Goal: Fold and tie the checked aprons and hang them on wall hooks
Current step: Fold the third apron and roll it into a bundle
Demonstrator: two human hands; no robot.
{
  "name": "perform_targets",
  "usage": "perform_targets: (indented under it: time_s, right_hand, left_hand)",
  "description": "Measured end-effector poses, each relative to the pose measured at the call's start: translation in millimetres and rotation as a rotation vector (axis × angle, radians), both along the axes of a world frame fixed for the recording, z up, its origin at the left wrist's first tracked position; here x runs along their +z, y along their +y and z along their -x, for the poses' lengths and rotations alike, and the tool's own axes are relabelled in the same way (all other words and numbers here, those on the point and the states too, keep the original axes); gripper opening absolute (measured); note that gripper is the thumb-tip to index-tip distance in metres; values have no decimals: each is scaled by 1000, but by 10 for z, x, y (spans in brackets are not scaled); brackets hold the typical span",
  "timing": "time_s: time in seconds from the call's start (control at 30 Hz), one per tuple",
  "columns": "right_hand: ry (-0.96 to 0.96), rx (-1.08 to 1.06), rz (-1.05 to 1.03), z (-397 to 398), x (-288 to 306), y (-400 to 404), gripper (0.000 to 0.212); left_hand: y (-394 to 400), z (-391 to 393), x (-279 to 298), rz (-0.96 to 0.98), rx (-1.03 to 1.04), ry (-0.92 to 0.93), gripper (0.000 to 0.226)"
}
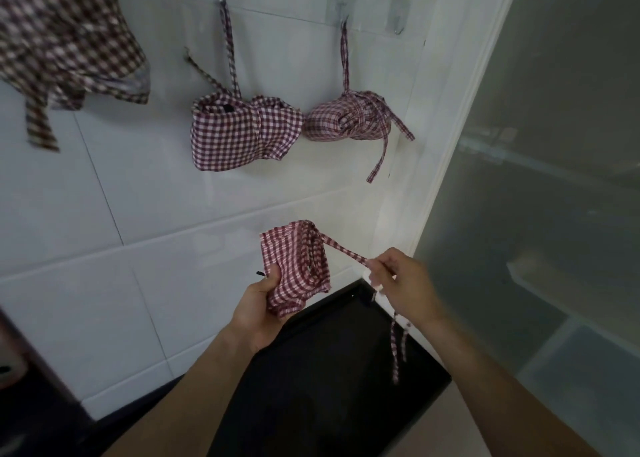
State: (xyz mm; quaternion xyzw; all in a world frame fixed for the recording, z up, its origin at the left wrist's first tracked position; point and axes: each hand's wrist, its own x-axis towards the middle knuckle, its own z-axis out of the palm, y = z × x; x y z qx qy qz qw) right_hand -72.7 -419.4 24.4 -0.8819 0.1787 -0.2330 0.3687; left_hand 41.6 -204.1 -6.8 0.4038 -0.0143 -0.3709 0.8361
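Two tied bundles [244, 133] hung from wall hooks [341, 5] while my left hand [259, 304] gripped the folded apron [296, 266] and my right hand [403, 278] pinched its strap [343, 249] taut.

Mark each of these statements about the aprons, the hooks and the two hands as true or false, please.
1. The left hand grips a folded apron bundle. True.
2. The right hand is empty. False: it pinches the strap that runs from the bundle.
3. Two tied aprons, the left hanging bundle and the right hanging bundle, hang from hooks on the tiled wall. True.
4. Every hook carries an apron. False: the rightmost hook is bare.
5. The held bundle already hangs from a hook. False: it is in the hands, below the hanging ones.
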Motion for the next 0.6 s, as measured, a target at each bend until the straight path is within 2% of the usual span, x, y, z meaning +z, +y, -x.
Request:
perform_targets:
  time_s: [0.07, 0.1, 0.2, 0.23, 0.3, 0.43, 0.53, 0.6]
  right_hand:
    - [120, -7, 210, 13, -83, -85, 28]
    - [86, -23, 201, 15, -92, -101, 31]
    - [-107, -50, -80, -8, -26, -63, 22]
    - [-115, -34, -101, -21, -8, -60, 19]
    - [-31, 9, -62, -36, 31, -94, 20]
    - [353, 118, 11, -40, 32, -209, 34]
    - [360, 185, -96, 9, 12, -221, 26]
    - [339, 255, -169, 31, 33, -186, 18]
  left_hand:
    - [-27, -13, -28, -84, -1, -28, 36]
    - [-45, -20, -44, -132, -2, -45, 36]
    - [-91, -18, -108, -248, 11, -113, 39]
    - [-104, -17, -139, -277, 31, -130, 41]
    - [-115, -19, -192, -331, 75, -151, 45]
    - [-83, -62, -275, -362, 106, -142, 42]
    - [-42, -100, -302, -326, 85, -89, 36]
    - [-33, -123, -319, -371, 119, -98, 37]
